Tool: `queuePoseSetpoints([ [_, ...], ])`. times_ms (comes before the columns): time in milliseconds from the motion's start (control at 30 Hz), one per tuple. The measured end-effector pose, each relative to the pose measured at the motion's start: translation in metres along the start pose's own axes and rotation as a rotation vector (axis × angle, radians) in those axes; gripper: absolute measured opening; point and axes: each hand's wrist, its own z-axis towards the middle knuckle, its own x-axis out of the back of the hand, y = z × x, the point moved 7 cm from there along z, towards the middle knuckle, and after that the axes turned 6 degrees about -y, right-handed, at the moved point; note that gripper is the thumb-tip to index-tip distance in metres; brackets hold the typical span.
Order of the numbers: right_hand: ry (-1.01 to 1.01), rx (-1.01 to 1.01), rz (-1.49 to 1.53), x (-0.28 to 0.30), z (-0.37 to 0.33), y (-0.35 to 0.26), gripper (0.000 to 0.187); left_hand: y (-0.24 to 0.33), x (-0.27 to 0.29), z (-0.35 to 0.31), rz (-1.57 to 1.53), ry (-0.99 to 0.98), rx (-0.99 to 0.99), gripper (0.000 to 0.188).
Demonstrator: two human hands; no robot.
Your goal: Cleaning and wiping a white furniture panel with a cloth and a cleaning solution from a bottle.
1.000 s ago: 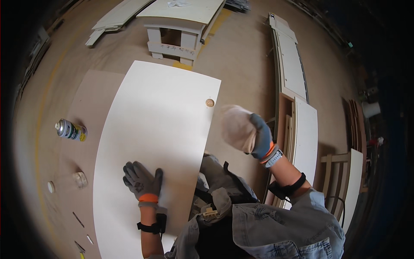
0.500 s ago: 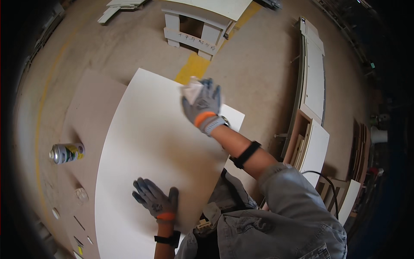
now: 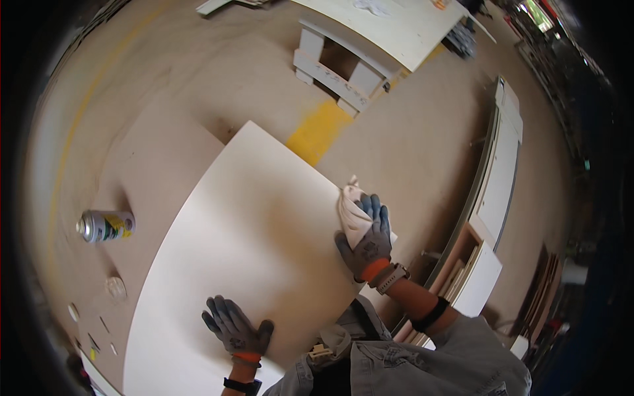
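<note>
A large smooth white board (image 3: 218, 244) lies flat in front of me. My left hand (image 3: 236, 328), in a grey glove with an orange cuff, rests flat on its near part, fingers spread and nothing in them. At the board's right edge, my gloved right hand (image 3: 371, 245) presses on a crumpled off-white cloth (image 3: 352, 214). Its fingers lie over the cloth, which bunches out beyond the fingertips. The palm side of this hand is hidden.
Left of the board, a brownish surface (image 3: 162, 158) carries a spray can (image 3: 107, 226), a small clear jar (image 3: 115, 288) and several small tools. A white workbench (image 3: 389, 36) stands ahead. Long white panels (image 3: 494, 191) are stacked at the right. Yellow paint (image 3: 321, 131) marks the floor.
My right hand has brought the cloth from the board's far part back toward me and to the right edge. My left hand keeps its flat place, while the whole view has shifted.
</note>
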Motion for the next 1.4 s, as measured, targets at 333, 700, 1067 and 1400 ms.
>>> queuePoseSetpoints([
  [333,0.002,0.02,-0.037,-0.017,0.219,-0.114,0.081,-0.001,0.005,0.006,-0.08,-0.108,0.01,0.103],
  [700,0.328,0.579,0.713,-0.025,0.146,-0.189,0.049,0.02,0.008,0.007,-0.011,-0.028,-0.043,0.091],
  [1067,-0.036,0.393,0.104,0.008,0.183,-0.123,0.074,0.017,0.021,0.002,0.029,0.081,-0.094,0.085],
  [1400,0.1,0.975,0.185,-0.038,0.049,-0.326,0.063,0.008,0.006,0.022,-0.218,-0.077,0.034,0.093],
])
